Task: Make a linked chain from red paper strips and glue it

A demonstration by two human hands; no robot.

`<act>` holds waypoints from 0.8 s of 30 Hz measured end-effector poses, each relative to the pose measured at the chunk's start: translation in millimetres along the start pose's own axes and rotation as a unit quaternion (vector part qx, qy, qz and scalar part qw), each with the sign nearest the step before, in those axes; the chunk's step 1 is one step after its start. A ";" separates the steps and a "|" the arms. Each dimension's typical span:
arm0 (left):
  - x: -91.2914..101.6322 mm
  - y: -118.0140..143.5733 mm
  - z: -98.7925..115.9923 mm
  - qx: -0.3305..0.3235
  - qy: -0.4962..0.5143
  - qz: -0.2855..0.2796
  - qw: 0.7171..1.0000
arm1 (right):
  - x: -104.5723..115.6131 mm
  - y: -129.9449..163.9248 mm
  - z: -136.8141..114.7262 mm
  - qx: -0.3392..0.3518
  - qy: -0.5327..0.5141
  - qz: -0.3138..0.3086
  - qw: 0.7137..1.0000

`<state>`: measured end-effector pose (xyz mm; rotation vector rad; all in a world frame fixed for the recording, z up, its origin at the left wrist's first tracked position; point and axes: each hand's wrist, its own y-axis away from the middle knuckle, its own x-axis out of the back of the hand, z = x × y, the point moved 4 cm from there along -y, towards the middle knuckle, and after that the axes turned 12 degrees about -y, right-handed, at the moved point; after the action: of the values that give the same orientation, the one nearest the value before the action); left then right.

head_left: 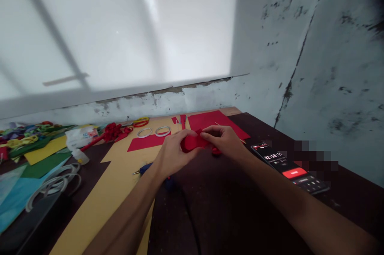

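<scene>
Hands, left [172, 155]; right [225, 139]; apparently pinching red paper piece [193, 143].

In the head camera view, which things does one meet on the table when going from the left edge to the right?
Coloured paper sheets → glue bottle → red paper flower → two tape rings → left hand → folded red paper → right hand → phone.

Your phone [289, 163] lies on the worktop [228, 211] right of your hands. Tape rings [153, 131] sit behind them. Paper scraps [33, 143] pile far left.
</scene>
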<state>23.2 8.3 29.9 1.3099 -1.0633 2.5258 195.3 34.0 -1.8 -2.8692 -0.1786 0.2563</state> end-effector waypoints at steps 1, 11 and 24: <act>0.8 0.0 0.4 0.000 0.000 0.002 1.000 | 0.5 -0.3 1.1 0.001 -0.007 -0.002 1.000; 5.8 -1.5 6.4 -0.010 0.018 0.012 1.000 | 1.4 -2.2 6.6 -0.020 -0.079 0.007 0.997; 8.1 -4.0 -0.8 0.017 -0.023 0.027 0.999 | -10.9 4.8 -7.1 0.045 -0.032 -0.089 0.994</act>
<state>19.2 10.1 37.9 1.3725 -1.0834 2.5761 186.4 26.0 5.4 -2.7363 -0.4220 0.3129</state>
